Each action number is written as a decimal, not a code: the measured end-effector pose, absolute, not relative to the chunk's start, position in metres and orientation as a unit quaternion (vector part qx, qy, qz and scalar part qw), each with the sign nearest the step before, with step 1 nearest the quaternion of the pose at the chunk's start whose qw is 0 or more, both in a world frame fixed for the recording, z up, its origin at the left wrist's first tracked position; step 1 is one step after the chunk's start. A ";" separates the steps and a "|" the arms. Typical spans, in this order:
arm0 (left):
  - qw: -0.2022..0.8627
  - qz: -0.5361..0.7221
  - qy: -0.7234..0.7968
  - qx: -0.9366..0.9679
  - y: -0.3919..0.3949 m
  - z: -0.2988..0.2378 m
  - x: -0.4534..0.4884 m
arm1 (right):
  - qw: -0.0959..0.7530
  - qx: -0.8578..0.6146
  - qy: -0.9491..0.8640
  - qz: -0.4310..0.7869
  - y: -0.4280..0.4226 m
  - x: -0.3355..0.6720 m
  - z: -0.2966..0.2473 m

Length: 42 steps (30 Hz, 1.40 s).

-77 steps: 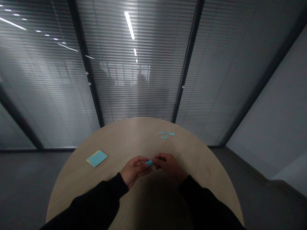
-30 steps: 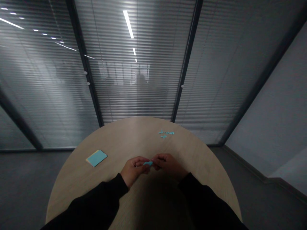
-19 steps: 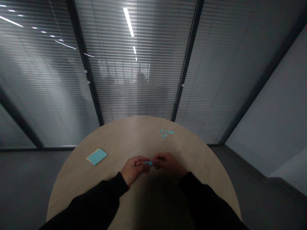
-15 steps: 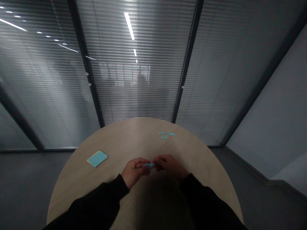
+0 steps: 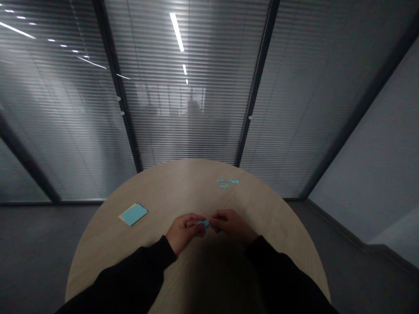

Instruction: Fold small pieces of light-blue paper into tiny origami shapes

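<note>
Between my two hands, low over the round table, is a small folded piece of blue paper (image 5: 203, 223). My left hand (image 5: 183, 231) pinches its left part between thumb and fingers. My right hand (image 5: 231, 224) has its fingertips closed on the right end of the same paper; the exact grip there is partly hidden. Beyond my right hand lie several small folded blue paper pieces (image 5: 224, 186), close together. Off to the left lies a stack of square paper sheets (image 5: 134, 214), blue on top with a yellow edge showing beneath.
The round wooden table (image 5: 176, 183) stands before a glass partition with closed blinds (image 5: 186, 135) and dark frame posts. A pale wall (image 5: 369, 174) rises on the right. Grey floor (image 5: 36, 244) shows at both sides of the table.
The view has tilted slightly, so everything sits a little higher. Both hands stay on the folded paper, with only a slight shift in the fingers and the paper's angle.
</note>
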<state>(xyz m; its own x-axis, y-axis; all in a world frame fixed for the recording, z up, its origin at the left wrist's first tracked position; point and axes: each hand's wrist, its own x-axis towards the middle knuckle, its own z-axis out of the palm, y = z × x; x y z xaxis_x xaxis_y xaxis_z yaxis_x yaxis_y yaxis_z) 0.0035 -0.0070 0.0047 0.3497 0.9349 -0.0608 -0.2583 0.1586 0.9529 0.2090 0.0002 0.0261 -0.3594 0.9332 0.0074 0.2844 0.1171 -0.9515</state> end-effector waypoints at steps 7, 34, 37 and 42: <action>0.671 0.431 0.349 0.491 -0.006 0.004 0.004 | 0.334 -0.462 -0.671 0.474 0.001 0.205 0.024; 0.665 0.461 0.362 0.463 -0.003 0.000 0.008 | 0.394 -0.448 -0.699 0.394 -0.007 0.193 0.021; 0.681 0.446 0.355 0.460 -0.002 -0.002 0.007 | 0.409 -0.445 -0.686 0.405 -0.006 0.194 0.021; 0.664 0.450 0.368 0.470 -0.002 -0.002 0.008 | 0.407 -0.455 -0.691 0.386 -0.008 0.194 0.025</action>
<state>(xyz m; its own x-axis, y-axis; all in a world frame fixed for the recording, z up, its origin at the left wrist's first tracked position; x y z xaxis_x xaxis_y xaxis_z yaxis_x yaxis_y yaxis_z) 0.0081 -0.0015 -0.0018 0.3239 0.9439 -0.0648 -0.2526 0.1523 0.9555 0.1937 -0.0080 0.0246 -0.2542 0.9438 0.2114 0.3146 0.2874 -0.9047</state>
